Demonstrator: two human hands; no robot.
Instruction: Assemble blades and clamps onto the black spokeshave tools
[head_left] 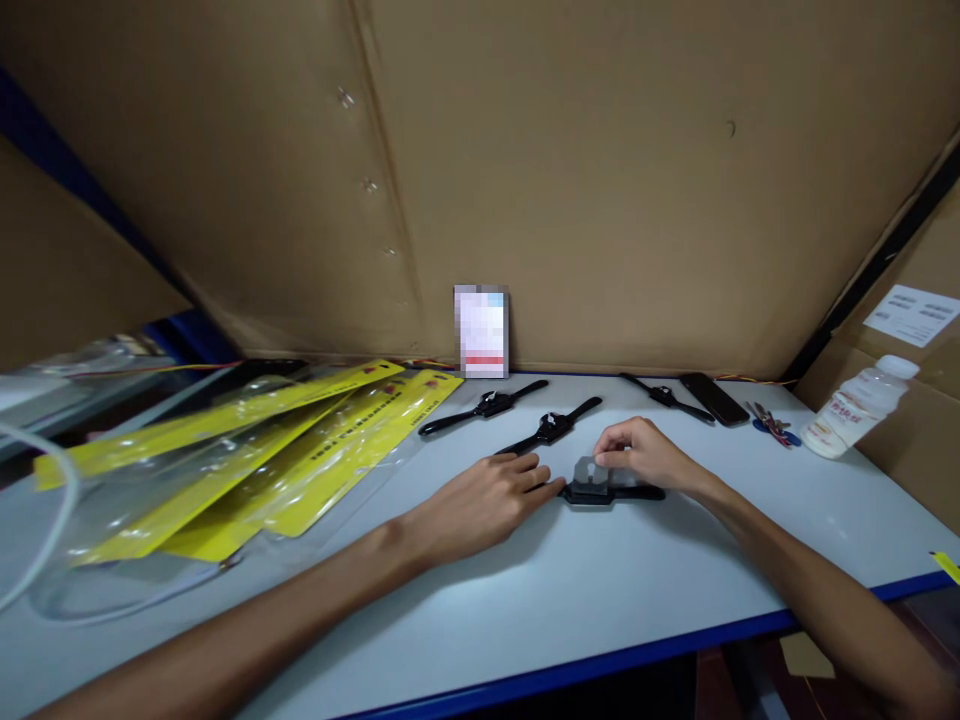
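A black smartwatch point(600, 488) lies flat on the grey table point(570, 600) between my hands. My right hand point(649, 455) rests over its right side, fingertips pinching a small light tab on the watch face. My left hand point(487, 500) lies palm down on the table, fingers pressing the watch's left strap end. Three more black watches lie behind: one at the middle point(551, 427), one further left point(484, 406), one at the right point(666, 397).
Clear packaging bags with yellow cards point(247, 460) are fanned out at the left. A small card point(481, 331) leans on the cardboard back wall. A dark phone point(713, 398), keys point(772, 424) and a white bottle point(859, 405) lie at the right. The table's blue front edge point(675, 645) runs below.
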